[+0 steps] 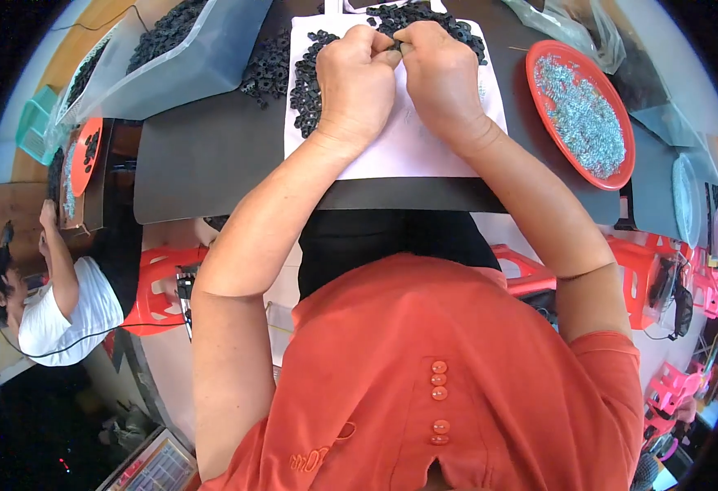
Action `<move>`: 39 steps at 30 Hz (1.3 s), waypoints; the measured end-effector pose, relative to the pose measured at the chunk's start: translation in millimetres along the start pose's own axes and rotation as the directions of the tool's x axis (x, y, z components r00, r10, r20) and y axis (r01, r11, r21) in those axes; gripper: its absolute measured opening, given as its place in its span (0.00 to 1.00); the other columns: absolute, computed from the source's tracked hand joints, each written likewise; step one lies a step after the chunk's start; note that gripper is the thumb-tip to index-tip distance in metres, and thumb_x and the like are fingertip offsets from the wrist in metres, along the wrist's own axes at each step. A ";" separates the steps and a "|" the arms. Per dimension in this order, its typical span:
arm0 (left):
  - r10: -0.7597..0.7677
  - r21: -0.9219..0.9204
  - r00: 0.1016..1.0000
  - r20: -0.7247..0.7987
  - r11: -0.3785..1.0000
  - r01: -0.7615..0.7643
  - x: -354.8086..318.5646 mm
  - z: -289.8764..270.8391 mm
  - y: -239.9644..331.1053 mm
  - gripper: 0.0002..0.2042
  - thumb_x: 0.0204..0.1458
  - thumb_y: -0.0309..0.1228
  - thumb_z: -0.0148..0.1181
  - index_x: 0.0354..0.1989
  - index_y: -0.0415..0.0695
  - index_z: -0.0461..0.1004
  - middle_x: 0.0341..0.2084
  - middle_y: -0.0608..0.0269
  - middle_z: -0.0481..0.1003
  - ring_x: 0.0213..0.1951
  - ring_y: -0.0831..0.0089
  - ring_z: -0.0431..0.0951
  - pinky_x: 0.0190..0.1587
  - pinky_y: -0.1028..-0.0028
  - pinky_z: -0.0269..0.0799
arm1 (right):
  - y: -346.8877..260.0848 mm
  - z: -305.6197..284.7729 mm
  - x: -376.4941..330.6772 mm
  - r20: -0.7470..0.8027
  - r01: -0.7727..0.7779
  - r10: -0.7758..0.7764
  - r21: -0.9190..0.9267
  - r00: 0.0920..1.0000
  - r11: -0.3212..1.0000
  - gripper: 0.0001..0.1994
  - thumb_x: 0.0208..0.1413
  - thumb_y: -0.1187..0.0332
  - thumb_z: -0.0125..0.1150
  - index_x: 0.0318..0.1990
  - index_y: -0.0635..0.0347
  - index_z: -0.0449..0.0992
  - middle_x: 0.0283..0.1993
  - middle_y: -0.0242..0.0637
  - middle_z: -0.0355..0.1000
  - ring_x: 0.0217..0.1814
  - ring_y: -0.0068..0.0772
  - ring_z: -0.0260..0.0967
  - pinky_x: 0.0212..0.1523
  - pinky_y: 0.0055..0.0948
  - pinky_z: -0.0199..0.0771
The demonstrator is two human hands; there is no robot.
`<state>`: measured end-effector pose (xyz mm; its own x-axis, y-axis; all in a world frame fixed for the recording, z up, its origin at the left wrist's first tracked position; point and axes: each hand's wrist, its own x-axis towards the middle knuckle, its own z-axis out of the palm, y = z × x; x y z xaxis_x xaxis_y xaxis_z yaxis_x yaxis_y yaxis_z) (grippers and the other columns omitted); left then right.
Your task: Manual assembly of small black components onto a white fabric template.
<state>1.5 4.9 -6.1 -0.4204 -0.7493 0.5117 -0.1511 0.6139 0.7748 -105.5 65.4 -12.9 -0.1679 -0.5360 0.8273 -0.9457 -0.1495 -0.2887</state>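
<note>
Head view: the left grip (357,86) and right grip (442,78) meet thumb to thumb, their fingertips seemingly pinched on a small dark piece (396,46), mostly covered by the fingers. Directly beneath the grip lies a white sheet (404,151), with a loose black heap (306,94) along its left side and another loose heap (457,31) beyond the grip. Judging by this, one piece is in hand and very many lie around it; the black pieces look alike, so I cannot tell finished ones from untouched ones. Right of the grip, a red tray (630,159) holds plenty of small silvery pieces (581,114), so that supply looks far from used up. Left of the grip, past bare desk (211,164), a translucent tub (183,78) contains many more black pieces. As for writing, faint marks on the sheet near the grip are unreadable; nearer the body, the orange-red shirt (465,344) bears stitched script (310,460). No brand can be made out.
</note>
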 end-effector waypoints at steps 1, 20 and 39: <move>0.003 0.001 1.000 -0.007 1.000 -0.003 1.6 -0.8 0.1 0.04 0.45 0.22 0.64 0.27 0.34 0.75 0.17 0.59 0.76 0.22 0.73 0.76 0.28 0.71 0.71 | 0.6 -0.1 1.0 -0.002 0.007 -0.007 0.003 1.000 1.000 0.09 0.43 0.72 0.62 0.32 0.65 0.74 0.31 0.46 0.73 0.34 0.45 0.75 0.31 0.39 0.75; -0.305 -0.593 0.865 0.399 0.634 0.497 13.5 -21.8 9.8 0.07 0.56 0.25 0.57 0.34 0.31 0.76 0.27 0.56 0.77 0.25 0.72 0.77 0.28 0.77 0.74 | 10.0 -13.4 13.9 -0.019 0.180 -0.180 0.028 0.984 0.983 0.14 0.39 0.68 0.68 0.35 0.61 0.75 0.30 0.39 0.70 0.31 0.41 0.73 0.31 0.35 0.74; -0.237 -0.725 0.852 0.467 0.449 0.522 14.5 -18.6 -3.8 0.07 0.55 0.25 0.58 0.33 0.30 0.75 0.25 0.52 0.77 0.24 0.69 0.79 0.24 0.74 0.76 | 11.3 -20.9 21.3 -0.087 0.360 -0.367 -0.085 0.926 0.929 0.12 0.34 0.67 0.68 0.24 0.58 0.69 0.25 0.36 0.66 0.28 0.38 0.70 0.27 0.33 0.72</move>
<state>12.7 -12.9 5.2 -0.7401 -0.6678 0.0795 0.3617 -0.2955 0.8842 -125.6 69.6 11.5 0.1672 -0.3689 0.9143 -0.9627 -0.2610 0.0707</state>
